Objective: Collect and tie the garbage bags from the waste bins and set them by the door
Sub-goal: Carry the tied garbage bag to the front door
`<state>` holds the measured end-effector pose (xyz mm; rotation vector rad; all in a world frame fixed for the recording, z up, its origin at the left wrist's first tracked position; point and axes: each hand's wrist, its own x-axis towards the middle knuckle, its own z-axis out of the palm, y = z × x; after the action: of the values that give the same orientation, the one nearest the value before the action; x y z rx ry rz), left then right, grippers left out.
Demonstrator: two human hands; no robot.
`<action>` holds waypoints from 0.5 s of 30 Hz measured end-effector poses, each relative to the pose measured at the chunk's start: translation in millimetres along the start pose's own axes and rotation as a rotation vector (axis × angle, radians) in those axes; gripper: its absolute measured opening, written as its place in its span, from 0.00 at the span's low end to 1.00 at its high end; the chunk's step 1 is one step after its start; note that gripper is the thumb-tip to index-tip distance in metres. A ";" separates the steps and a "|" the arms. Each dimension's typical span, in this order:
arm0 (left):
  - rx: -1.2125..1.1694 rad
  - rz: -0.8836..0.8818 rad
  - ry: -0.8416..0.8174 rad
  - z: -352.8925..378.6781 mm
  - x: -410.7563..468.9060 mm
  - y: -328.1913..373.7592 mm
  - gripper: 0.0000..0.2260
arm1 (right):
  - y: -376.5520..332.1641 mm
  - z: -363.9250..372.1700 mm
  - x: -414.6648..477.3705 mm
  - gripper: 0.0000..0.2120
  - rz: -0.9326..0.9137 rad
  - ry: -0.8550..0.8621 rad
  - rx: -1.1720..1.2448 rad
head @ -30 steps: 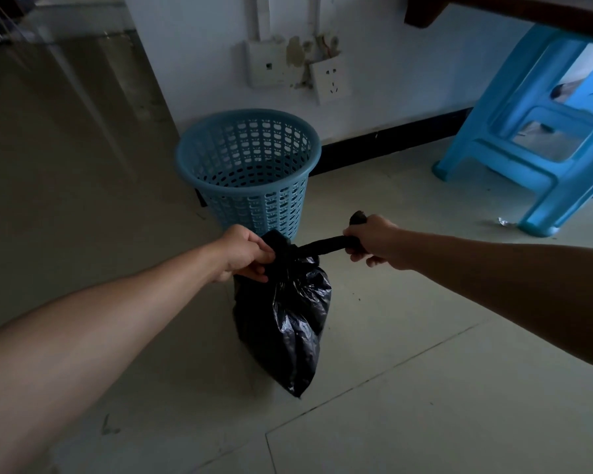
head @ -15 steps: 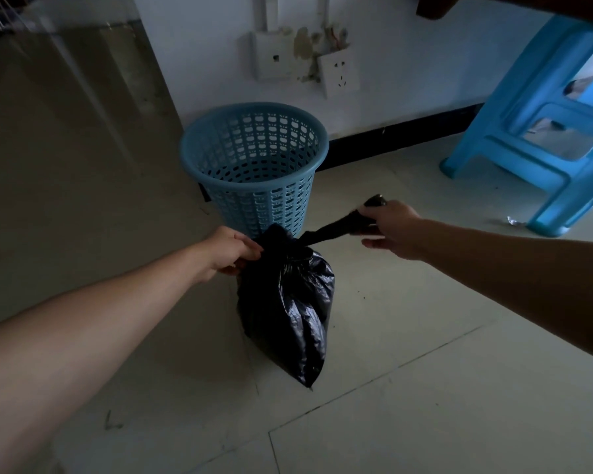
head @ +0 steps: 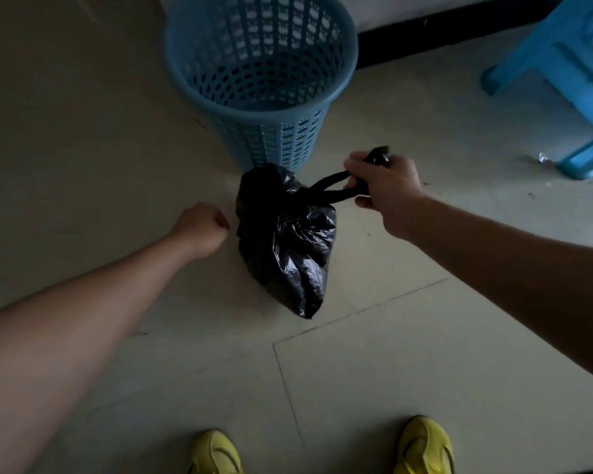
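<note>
a: so, bag (head: 288, 241) position?
b: just in front of the blue bin (head: 261, 80); right hand (head: 384, 189) grips its twisted neck.
a: left hand (head: 201, 227)?
b: curled in a fist, empty, just beside the bag.

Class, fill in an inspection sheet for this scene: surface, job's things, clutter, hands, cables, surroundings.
Surface: pale tiled floor, dim light.
Job's things: black garbage bag, neck gathered, beside blue lattice bin; no liner seen inside.
Clutter: small shiny scrap by the stool leg.
Hands: right hand grips the bag's twisted ends; left hand curled, apart from bag, holding nothing.
Cables: nothing seen.
Surroundings: blue stool, dark skirting, yellow shoes.
</note>
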<state>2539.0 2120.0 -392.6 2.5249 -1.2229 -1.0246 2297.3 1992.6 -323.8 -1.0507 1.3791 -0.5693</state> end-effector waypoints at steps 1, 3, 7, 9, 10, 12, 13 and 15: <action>0.028 -0.005 -0.024 -4.3 -16.2 -1.0 0.09 | -2.0 2.9 -10.8 0.09 0.012 0.015 -0.030; 0.076 -0.022 -0.060 -18.9 -48.8 1.4 0.07 | -11.6 7.8 -33.6 0.13 -0.007 0.020 -0.148; 0.179 -0.038 -0.118 -73.4 -113.2 27.8 0.09 | -57.4 12.5 -88.2 0.10 0.019 -0.089 -0.401; 0.218 -0.041 -0.151 -103.1 -140.1 49.2 0.11 | -84.2 10.8 -113.4 0.05 0.023 -0.171 -0.554; 0.223 -0.048 -0.154 -119.4 -154.2 61.6 0.12 | -99.8 7.9 -126.4 0.04 0.012 -0.200 -0.641; 0.214 -0.061 -0.159 -153.2 -183.3 88.5 0.11 | -134.5 -1.8 -157.8 0.04 -0.011 -0.240 -0.807; 0.201 -0.063 -0.159 -170.9 -198.5 103.3 0.09 | -152.7 -8.5 -175.4 0.04 -0.016 -0.254 -0.872; 0.173 -0.046 -0.160 -201.3 -228.1 132.1 0.06 | -182.3 -23.9 -207.9 0.06 -0.016 -0.261 -0.980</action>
<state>2485.0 2172.6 -69.6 2.6554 -1.3554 -1.2011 2284.7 2077.8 -59.9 -1.8282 1.4162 0.2973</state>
